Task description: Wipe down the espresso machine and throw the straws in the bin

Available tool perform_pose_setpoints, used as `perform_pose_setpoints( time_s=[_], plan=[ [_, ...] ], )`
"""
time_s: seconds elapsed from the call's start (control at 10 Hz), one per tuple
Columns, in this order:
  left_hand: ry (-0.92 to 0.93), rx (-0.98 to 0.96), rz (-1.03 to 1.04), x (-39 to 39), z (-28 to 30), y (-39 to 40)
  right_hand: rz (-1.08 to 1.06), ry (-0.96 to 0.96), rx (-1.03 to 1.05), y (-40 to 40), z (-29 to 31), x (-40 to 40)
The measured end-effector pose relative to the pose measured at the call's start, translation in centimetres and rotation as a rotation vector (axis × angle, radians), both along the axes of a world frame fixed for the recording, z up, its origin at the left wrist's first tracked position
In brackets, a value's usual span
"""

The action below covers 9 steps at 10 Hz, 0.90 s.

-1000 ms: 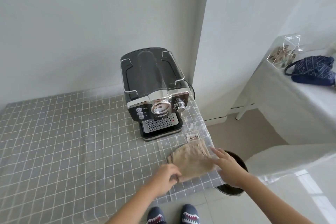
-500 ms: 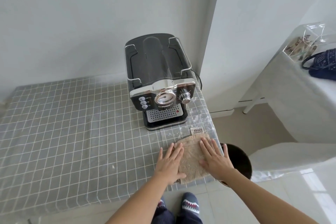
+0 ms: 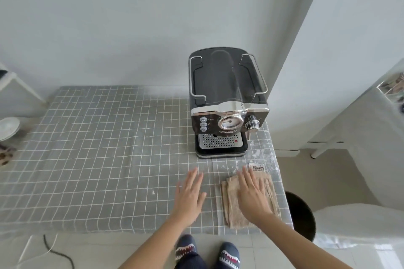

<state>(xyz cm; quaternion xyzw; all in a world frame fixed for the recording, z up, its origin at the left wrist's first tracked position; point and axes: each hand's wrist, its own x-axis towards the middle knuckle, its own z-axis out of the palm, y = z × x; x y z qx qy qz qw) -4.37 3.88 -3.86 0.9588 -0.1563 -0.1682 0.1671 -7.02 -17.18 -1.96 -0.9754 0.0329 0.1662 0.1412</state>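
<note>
Both hands lie flat, gripping nothing: right hand on the cloth, left hand on the surface. A careless swipe could sweep the cloth off the edge into the bin.

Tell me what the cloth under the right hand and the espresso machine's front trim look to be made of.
Cloth: soft beige woven or terry fabric, matte, with limp folded layers. Espresso machine trim: bright chrome-like finish with mirror reflections, either metal or plated plastic; its body looks like glossy black plastic. Right hand lies flat on the cloth.
</note>
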Motion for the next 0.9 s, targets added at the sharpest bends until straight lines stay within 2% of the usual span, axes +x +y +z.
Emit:
perform_pose_setpoints(
  time_s=[0.1,0.2,0.4,0.6,0.7,0.8,0.9],
  plan=[
    [-0.048,0.05,0.171,0.6,-1.3,4.0,0.097,-0.042,0.075,4.5,-0.4,2.2],
    [-0.025,0.12,0.234,1.2,-2.8,6.3,0.12,-0.009,0.095,8.2,-1.7,3.6],
    [-0.037,0.196,0.217,2.1,-4.7,7.1,0.059,0.048,0.005,11.2,-5.7,4.0],
    [-0.087,0.167,0.238,1.6,-4.8,7.0,0.014,-0.111,-0.04,11.7,-7.3,3.2],
    [-0.092,0.177,0.251,1.7,-4.9,6.8,-0.008,-0.101,-0.056,11.6,-7.9,3.0],
    [-0.082,0.183,0.243,1.7,-4.7,6.9,-0.002,-0.085,-0.003,12.0,-7.7,3.2],
    [-0.096,0.179,0.24,1.6,-4.9,6.8,-0.051,-0.115,0.194,11.2,-6.7,3.0]
  ],
)
